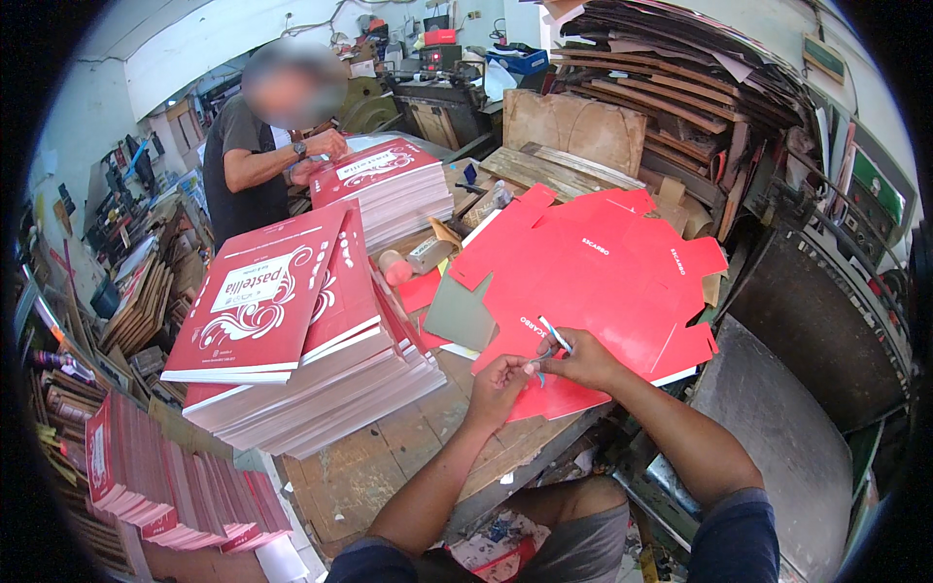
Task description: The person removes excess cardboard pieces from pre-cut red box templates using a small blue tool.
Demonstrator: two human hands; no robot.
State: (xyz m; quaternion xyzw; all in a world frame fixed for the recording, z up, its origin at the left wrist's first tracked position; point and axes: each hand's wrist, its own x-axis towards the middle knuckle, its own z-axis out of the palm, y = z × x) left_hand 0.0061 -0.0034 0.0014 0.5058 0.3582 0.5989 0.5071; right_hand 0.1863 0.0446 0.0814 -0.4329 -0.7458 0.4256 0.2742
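Over the near edge of a large red die-cut cardboard sheet (612,287), my two hands meet. My right hand (589,361) is closed on a slim white-and-blue stick-like tool (554,332), whose upper end sticks out above the fingers; whether it is a pen or a cutter does not show. Fingers pinched, my left hand (498,391) touches the right fingertips. A small bluish piece shows below the fingers; what the left hand grips is too small to make out. The red sheet lies flat with white print, its cut tabs spread outward.
On the wooden table (360,481), a tall stack of printed red cardboard sheets (262,291) stands left. Behind it, a co-worker (255,160) handles another stack (389,189). More red sheets (175,486) sit lower left. Boards (671,87) pile up at back right, beside a dark machine (816,301).
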